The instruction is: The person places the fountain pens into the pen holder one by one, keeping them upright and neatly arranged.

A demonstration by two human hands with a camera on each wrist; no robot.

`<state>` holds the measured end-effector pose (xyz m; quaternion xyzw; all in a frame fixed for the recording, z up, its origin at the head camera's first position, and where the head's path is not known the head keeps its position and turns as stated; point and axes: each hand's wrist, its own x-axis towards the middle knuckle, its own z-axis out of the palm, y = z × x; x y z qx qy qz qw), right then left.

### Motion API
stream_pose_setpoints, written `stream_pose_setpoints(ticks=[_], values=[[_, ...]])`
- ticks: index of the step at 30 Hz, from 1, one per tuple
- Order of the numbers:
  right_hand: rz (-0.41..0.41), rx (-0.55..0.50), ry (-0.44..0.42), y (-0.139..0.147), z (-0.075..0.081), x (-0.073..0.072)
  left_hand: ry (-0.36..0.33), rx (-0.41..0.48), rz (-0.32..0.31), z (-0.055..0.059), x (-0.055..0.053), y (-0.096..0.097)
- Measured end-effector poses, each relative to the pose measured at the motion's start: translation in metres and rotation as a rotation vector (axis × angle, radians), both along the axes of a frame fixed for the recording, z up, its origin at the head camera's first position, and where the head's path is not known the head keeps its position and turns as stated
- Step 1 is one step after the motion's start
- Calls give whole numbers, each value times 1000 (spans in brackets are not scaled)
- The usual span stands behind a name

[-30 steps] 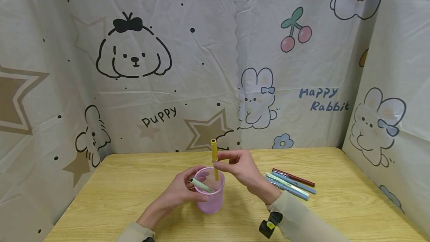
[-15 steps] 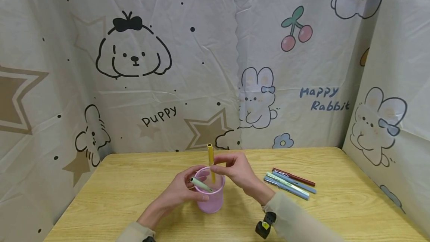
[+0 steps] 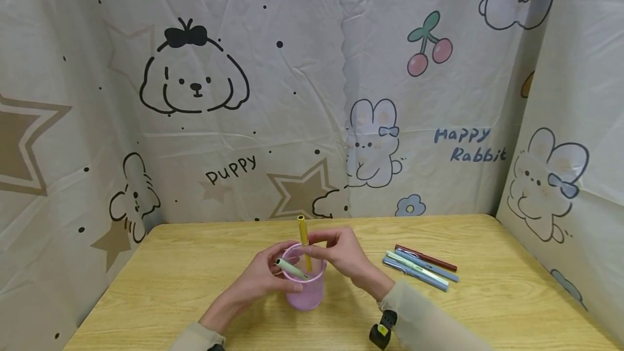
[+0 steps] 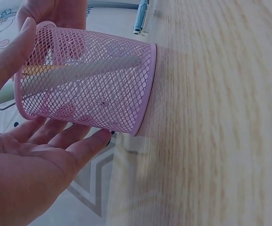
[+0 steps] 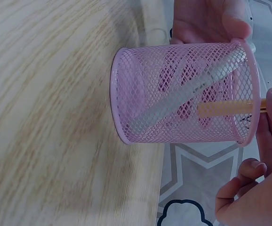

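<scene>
A pink mesh pen holder (image 3: 305, 294) stands upright on the table. My left hand (image 3: 257, 276) holds it from the left, thumb near the rim and fingers along the far side, as the left wrist view shows. Leaning inside is a pale green pen (image 3: 291, 267), its capped end over the rim beside that hand. Between thumb and index finger, my right hand (image 3: 345, 256) pinches a yellow pen (image 3: 303, 229), nearly upright. Its lower part is inside the holder; in the right wrist view the tip (image 5: 206, 109) hangs short of the bottom.
To the right on the wooden table (image 3: 195, 253) lie a dark red pen (image 3: 429, 258), a light green pen (image 3: 414, 265) and two blue pens (image 3: 419, 277), side by side. Behind and beside the table hangs a printed cloth (image 3: 292, 123).
My right hand has moved left and down, bringing the yellow pen lower into the holder. The left hand, the holder and the green pen in it have stayed put.
</scene>
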<state>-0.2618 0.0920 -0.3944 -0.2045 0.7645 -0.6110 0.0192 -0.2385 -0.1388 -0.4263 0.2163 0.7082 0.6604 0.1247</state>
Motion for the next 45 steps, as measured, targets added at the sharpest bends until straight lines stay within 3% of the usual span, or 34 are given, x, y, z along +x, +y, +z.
stream_pose_setpoints(ticks=[10, 25, 34, 45], values=[[-23, 28, 20, 0, -6, 1, 2, 8, -2, -1, 0, 1], [55, 75, 74, 7, -4, 6, -20, -8, 1, 0, 1, 1], [6, 223, 154, 48, 7, 7, -7, -9, 14, 0, 0, 1], [-25, 435, 194, 110, 3, 15, 16, 22, 19, -1, 1, 0]])
